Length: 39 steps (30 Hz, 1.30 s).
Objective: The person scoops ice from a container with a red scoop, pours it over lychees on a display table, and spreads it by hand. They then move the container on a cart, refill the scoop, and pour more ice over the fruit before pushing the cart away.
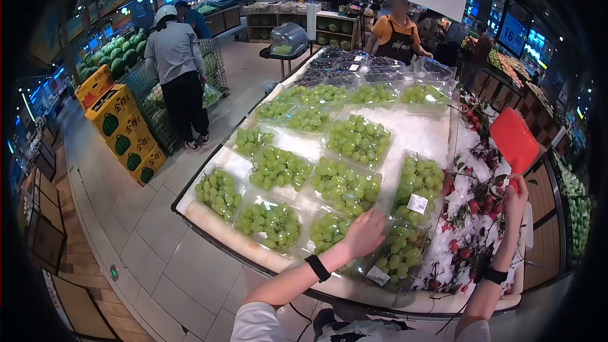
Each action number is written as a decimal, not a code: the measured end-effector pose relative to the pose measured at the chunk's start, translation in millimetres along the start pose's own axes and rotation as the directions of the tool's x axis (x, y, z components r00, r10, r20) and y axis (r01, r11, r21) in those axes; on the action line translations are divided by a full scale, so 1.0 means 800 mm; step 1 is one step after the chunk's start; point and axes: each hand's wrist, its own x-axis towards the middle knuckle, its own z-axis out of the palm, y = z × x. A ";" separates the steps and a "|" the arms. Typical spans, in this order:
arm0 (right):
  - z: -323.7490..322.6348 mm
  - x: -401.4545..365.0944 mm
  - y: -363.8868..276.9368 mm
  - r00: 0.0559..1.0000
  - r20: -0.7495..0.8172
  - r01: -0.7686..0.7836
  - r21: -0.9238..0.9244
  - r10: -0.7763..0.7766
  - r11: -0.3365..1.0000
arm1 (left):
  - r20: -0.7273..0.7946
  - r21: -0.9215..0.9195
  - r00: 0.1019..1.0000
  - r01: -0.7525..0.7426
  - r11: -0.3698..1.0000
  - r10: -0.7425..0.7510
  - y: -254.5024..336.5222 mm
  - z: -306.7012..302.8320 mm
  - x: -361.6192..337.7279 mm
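My right hand [516,199] is closed around the short handle of a red plastic scoop [514,140]. Its broad blade is raised over the crushed ice [465,171] at the right of the stand, where dark red fruit [486,204] on twigs lies. My left hand [365,233] rests at a clear pack of green grapes [329,230], fingers stretched forward and partly hidden from view. Beside it are a labelled grape pack [396,255] to the right and another grape pack [346,185] just beyond.
More packs of green grapes [358,138] and dark grapes [342,66] cover the stand, with bare ice [405,128] between some. A person [396,28] in an apron stands behind it. At left are watermelon boxes [130,130], a shopper [176,69] and a cart.
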 end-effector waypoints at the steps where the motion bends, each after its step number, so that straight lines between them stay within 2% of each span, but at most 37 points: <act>1: 0.001 -0.003 -0.003 0.999 -0.019 0.033 0.034 -0.032 0.999 | 0.015 -0.003 1.000 0.011 1.000 -0.011 -0.001 0.001 0.000; 2: 0.007 0.004 0.007 0.999 -0.017 0.034 0.034 -0.033 0.999 | 0.037 -0.008 0.999 0.023 1.000 -0.023 0.000 0.002 -0.002; 3: 0.018 0.013 0.031 0.915 -0.116 0.359 -0.201 -0.386 0.911 | 0.045 -0.008 0.999 0.025 1.000 -0.024 0.002 0.000 -0.004; 4: 0.021 0.021 0.050 0.706 -0.126 0.588 -0.442 -0.696 0.677 | 0.064 -0.039 0.998 0.028 0.999 -0.026 0.003 -0.003 -0.003; 5: 0.004 0.031 0.054 0.932 -0.039 0.341 -0.242 -0.361 0.908 | 0.085 -0.068 0.996 0.028 0.997 -0.022 0.004 -0.008 -0.004; 6: -0.005 0.019 0.037 0.990 -0.037 0.136 -0.073 -0.139 0.988 | 0.093 -0.060 0.996 0.016 0.998 -0.010 0.008 -0.009 -0.007; 7: -0.009 0.016 0.020 0.998 0.002 -0.068 0.102 0.068 0.992 | 0.101 -0.084 0.994 0.038 0.996 -0.029 0.011 -0.011 -0.005; 8: -0.007 0.021 0.050 0.988 -0.097 0.121 0.019 -0.119 0.992 | 0.109 -0.107 0.993 0.057 0.993 -0.046 0.014 -0.013 0.000; 9: 0.003 0.021 0.074 0.936 -0.182 0.290 -0.086 -0.301 0.953 | 0.106 -0.091 0.994 0.039 0.995 -0.029 0.016 -0.017 0.004; 10: 0.005 0.024 0.093 0.851 -0.202 0.470 -0.115 -0.484 0.875 | 0.097 -0.147 0.995 0.031 0.989 -0.017 0.019 -0.022 0.004; 11: 0.007 0.026 0.092 0.786 -0.275 0.538 -0.136 -0.554 0.832 | 0.103 -0.211 0.995 0.016 0.977 0.006 0.025 -0.024 0.002; 12: -0.022 0.024 0.076 0.993 -0.094 0.088 0.178 -0.072 0.980 | 0.122 -0.198 0.992 0.002 0.980 0.022 0.032 -0.026 0.006; 13: -0.037 0.016 0.061 1.000 -0.006 -0.015 0.661 0.026 0.750 | 0.109 -0.230 0.994 0.001 0.973 0.024 0.039 -0.032 0.006; 14: -0.046 -0.002 0.022 0.978 -0.096 0.005 0.895 0.183 0.446 | 0.107 -0.272 0.993 -0.025 0.962 0.056 0.048 -0.039 0.010; 15: -0.084 -0.011 0.030 0.973 0.071 -0.092 0.992 0.220 0.085 | 0.090 -0.288 0.995 -0.024 0.957 0.052 0.063 -0.050 0.013; 16: -0.123 -0.011 0.071 0.966 0.257 -0.235 0.816 -0.033 -0.528 | 0.102 -0.282 0.993 -0.019 0.959 0.050 0.082 -0.066 0.017; 17: -0.156 -0.023 0.092 0.940 0.301 -0.287 0.452 -0.158 -0.845 | 0.098 -0.267 0.994 -0.023 0.963 0.051 0.103 -0.078 0.024; 18: -0.187 -0.049 0.077 0.939 0.296 -0.277 0.349 -0.175 -0.895 | 0.134 -0.285 0.991 0.013 0.958 0.027 0.115 -0.073 0.027; 20: -0.241 -0.090 0.093 0.975 0.221 -0.142 0.497 -0.033 -0.856 | 0.171 -0.202 0.984 -0.021 0.979 0.057 0.166 -0.084 0.044; 21: -0.270 -0.111 0.101 0.991 0.114 -0.022 0.636 0.066 -0.771 | 0.185 -0.204 0.980 -0.031 0.979 0.070 0.193 -0.080 0.052; 25: -0.435 -0.185 0.173 0.995 -0.005 0.080 0.620 0.098 -0.781 | 0.201 -0.270 0.972 -0.065 0.961 0.123 0.315 -0.058 0.078; 27: -0.521 -0.221 0.227 0.995 -0.104 0.082 0.715 0.011 -0.694 | 0.189 -0.271 0.971 -0.091 0.958 0.146 0.401 -0.048 0.090; 30: -0.657 -0.270 0.299 0.987 -0.159 0.135 0.793 0.012 -0.594 | 0.160 -0.401 0.966 -0.126 0.908 0.205 0.524 -0.004 0.108; 31: -0.701 -0.288 0.321 0.982 -0.180 0.182 0.798 0.062 -0.574 | 0.186 -0.415 0.958 -0.123 0.901 0.217 0.572 0.011 0.118; 33: -0.773 -0.304 0.356 0.967 -0.225 0.253 0.796 0.120 -0.549 | 0.305 -0.710 0.934 0.094 0.698 0.184 0.647 0.068 0.141; 35: -0.835 -0.312 0.394 0.950 -0.246 0.306 0.860 0.193 -0.410 | 0.176 -0.552 0.867 -0.305 0.776 0.466 0.733 0.106 0.172; 36: -0.862 -0.309 0.417 0.954 -0.232 0.291 0.869 0.188 -0.401 | 0.179 -0.554 0.827 -0.363 0.749 0.533 0.760 0.136 0.184; 37: -0.891 -0.303 0.437 0.951 -0.223 0.292 0.876 0.214 -0.383 | 0.266 -0.614 0.796 -0.295 0.732 0.544 0.805 0.145 0.196; 39: -0.935 -0.289 0.478 0.954 -0.206 0.269 0.909 0.218 -0.317 | 0.229 -0.641 0.754 -0.360 0.678 0.616 0.874 0.174 0.217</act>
